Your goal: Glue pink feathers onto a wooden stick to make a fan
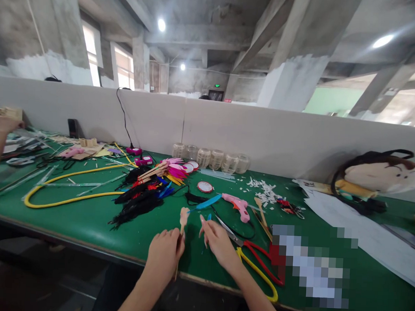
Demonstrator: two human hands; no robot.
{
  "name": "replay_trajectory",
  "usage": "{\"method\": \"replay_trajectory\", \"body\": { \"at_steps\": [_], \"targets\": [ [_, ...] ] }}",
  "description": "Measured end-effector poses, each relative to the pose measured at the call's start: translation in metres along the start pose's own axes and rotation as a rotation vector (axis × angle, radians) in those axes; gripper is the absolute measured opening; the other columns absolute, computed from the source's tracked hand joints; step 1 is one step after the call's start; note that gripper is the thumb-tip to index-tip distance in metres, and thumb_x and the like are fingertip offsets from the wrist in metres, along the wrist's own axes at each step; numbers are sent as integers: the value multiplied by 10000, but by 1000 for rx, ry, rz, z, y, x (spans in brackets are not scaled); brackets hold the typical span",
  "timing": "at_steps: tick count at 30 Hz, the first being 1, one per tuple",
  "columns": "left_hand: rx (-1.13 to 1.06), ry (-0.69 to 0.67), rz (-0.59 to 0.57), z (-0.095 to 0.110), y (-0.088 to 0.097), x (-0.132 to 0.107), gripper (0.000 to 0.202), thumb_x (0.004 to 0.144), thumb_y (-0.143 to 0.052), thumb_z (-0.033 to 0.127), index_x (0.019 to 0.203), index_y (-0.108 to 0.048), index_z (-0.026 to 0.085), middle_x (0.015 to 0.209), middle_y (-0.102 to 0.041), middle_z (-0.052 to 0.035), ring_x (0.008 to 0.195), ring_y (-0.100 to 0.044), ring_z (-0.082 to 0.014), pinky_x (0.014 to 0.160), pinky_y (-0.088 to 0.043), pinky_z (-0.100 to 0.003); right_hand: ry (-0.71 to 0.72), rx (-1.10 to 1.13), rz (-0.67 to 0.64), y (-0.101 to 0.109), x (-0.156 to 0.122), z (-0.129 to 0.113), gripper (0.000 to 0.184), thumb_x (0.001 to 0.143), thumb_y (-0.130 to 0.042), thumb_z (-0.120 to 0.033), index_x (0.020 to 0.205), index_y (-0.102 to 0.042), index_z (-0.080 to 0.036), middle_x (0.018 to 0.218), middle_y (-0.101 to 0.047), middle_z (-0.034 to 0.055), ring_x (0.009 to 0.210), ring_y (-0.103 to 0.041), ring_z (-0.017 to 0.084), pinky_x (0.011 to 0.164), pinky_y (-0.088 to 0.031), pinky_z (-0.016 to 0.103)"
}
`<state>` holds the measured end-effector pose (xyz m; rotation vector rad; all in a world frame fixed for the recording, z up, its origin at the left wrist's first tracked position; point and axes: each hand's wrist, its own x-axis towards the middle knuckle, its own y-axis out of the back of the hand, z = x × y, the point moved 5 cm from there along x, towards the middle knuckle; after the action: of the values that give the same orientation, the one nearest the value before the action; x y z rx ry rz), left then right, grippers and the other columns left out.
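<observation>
My left hand [164, 252] is closed around a thin wooden stick [183, 217], whose wider, shaped head points up above the fist. To its right, my right hand [218, 241] is pinched with fingertips close to the stick. A small blue feather [209, 216] shows at those fingers, partly hidden by them. Just beyond the stick's head lies a longer blue feather [208, 202]. Behind my right hand rests a pink glue gun [238, 206]. Scissors with red handles [263, 259] lie beside my right forearm.
Black, red and pink feathers [147, 189] are heaped left of centre, near a yellow tube [55, 185]. Several clear jars [210, 159] line the white partition [215, 124]. White scraps [265, 192], paper sheets [358, 231] and a plush bag [375, 176] lie right. Another person's hand [5, 124] is far left.
</observation>
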<state>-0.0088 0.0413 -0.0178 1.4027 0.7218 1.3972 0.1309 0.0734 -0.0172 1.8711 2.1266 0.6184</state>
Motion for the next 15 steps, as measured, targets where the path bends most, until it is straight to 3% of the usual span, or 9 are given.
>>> {"method": "replay_trajectory", "body": {
  "at_steps": [3,6,9,15],
  "targets": [
    [-66,-23,120,11,-3,-11,198,853,-405,210,693,-521,196,544,-610,6,533,-596,-151,493,-365,-234,25,129,-8,-1,1,0,473,780,-317,-629,618,-421,-196,466,-383,-58,423,-359,88,431,-285,222],
    [-160,-63,197,18,-8,-20,199,868,-373,223,700,-478,204,493,-586,27,438,-572,-127,419,-318,-217,101,164,72,6,-1,-12,446,776,-370,-606,608,-404,-195,504,-382,-53,472,-367,87,455,-302,216],
    [-257,-81,240,22,-9,-26,201,879,-341,237,708,-444,212,468,-565,37,395,-555,-118,390,-304,-213,178,168,149,13,-6,-23,419,772,-422,-568,598,-419,-187,529,-394,-43,495,-362,88,466,-304,218],
    [-297,-86,307,28,-7,-35,253,894,-287,274,683,-416,222,462,-561,25,390,-554,-129,390,-322,-221,252,87,162,13,-11,-34,432,815,-392,-503,519,-378,-189,496,-386,-33,485,-361,90,467,-299,221]
  ]
}}
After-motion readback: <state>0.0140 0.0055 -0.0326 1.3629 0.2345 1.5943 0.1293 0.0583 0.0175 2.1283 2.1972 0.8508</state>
